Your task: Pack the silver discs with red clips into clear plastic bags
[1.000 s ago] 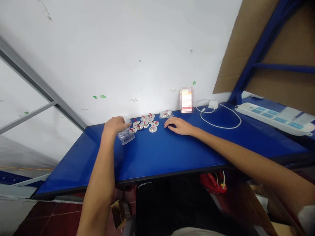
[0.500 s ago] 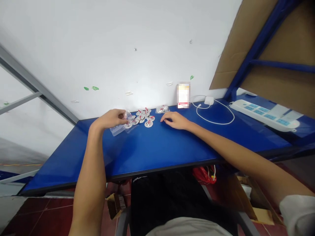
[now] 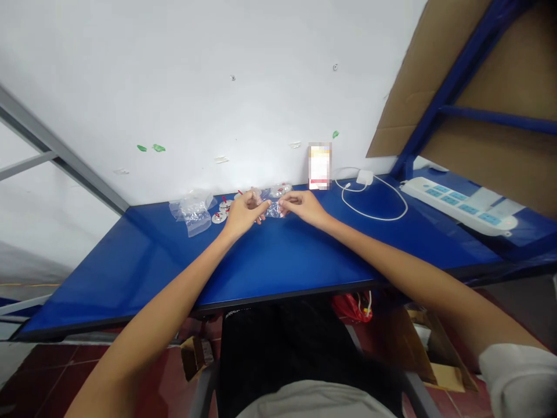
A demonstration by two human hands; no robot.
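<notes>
two hands, then: the left hand point(image 3: 250, 213) and the right hand point(image 3: 302, 205). is either one free?

– neither looks free. the left is curled with its thumb reaching inward, and the right has thumb and fingertips brought together; both seem to be pinching one clear bag point(image 3: 274, 210).

where exactly is the bag?

– in the gap between them, toward the far side of the blue table point(image 3: 278, 255), near the white wall point(image 3: 187, 87). seen from the left hand, it lies to the right; from the right hand, to the left. i can't tell whether its underside touches the tabletop.

which hand is nearer to it?

– no real winner: both seem to touch it, the left and the right alike.

and the long axis?

– the part that shows runs mostly sideways, from one hand to the other, roughly along the table's front edge.

which way does it point, then?

– i can't say. the mouth of the bag doesn't show clearly enough to tell which end is open.

what lies close by?

– pale, red-looped discs point(image 3: 219, 217) just left of the left hand, a heap of loose bags point(image 3: 194, 213) beyond those, and some wrapped pieces point(image 3: 281, 189) just behind the bag.
</notes>
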